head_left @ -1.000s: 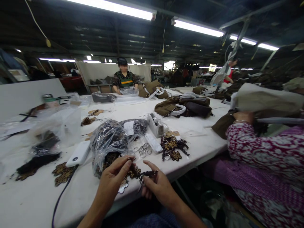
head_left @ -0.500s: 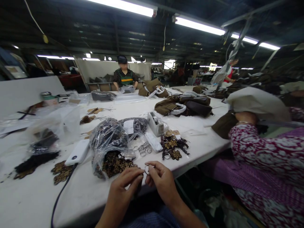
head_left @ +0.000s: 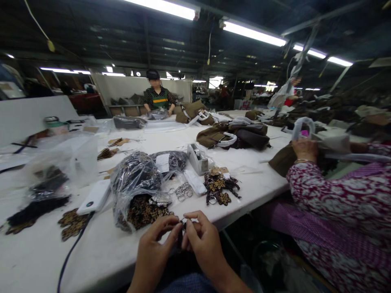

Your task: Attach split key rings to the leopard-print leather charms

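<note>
Close to the table's front edge, my left hand [head_left: 159, 240] and my right hand [head_left: 203, 242] meet fingertip to fingertip, both closed. A thin metal split ring [head_left: 183, 219] is pinched in my right hand, mostly covered by its fingers. My left fingers grip a small dark strap [head_left: 184, 226] right against the ring; its lower part hangs in shadow between the hands. Whether the ring passes through the strap I cannot tell. Just beyond lies a clear plastic bag [head_left: 136, 171] spilling leopard-print pieces [head_left: 146, 209]. Loose metal rings [head_left: 182, 190] lie beside it.
Leopard-print charms [head_left: 218, 185] with tags lie near a tape dispenser [head_left: 197, 159]. A white power bank [head_left: 94, 197] trails a black cable at left. Brown handbags [head_left: 232, 136] lie farther back. At right, a co-worker's patterned sleeve [head_left: 324, 185] reaches over a bag; another person stands across the table.
My hands have come closer together, and the ring now meets the dark strap, more covered by fingers. The co-worker at right has uncovered a white-wrapped bag handle. The view has shifted slightly.
</note>
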`<action>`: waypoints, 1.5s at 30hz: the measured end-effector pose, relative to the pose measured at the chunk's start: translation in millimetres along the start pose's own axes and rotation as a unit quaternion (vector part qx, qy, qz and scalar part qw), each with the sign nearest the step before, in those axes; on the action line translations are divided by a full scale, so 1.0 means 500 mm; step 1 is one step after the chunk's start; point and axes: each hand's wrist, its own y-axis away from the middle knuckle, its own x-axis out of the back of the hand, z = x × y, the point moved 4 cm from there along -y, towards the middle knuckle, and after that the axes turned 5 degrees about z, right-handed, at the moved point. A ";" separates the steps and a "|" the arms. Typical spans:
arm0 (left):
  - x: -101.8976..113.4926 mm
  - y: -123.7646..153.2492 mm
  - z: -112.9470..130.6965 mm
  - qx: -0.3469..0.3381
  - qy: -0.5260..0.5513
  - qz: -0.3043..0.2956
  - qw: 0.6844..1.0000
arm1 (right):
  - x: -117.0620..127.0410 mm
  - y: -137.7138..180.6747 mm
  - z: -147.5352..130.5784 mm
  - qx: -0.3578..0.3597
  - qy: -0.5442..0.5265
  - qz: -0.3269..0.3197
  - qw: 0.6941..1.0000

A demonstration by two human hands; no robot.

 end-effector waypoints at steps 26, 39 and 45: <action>0.097 -0.038 -0.085 0.050 -0.131 0.019 0.990 | 0.228 -0.258 -0.101 0.213 0.444 0.121 0.862; -0.009 -0.043 -0.130 -0.139 -0.393 -0.143 0.898 | 0.021 -0.269 0.064 0.251 0.554 -0.078 0.790; 0.000 -0.103 -0.168 -0.155 -0.367 -0.147 0.905 | 0.037 -0.272 0.061 0.263 0.585 -0.049 0.766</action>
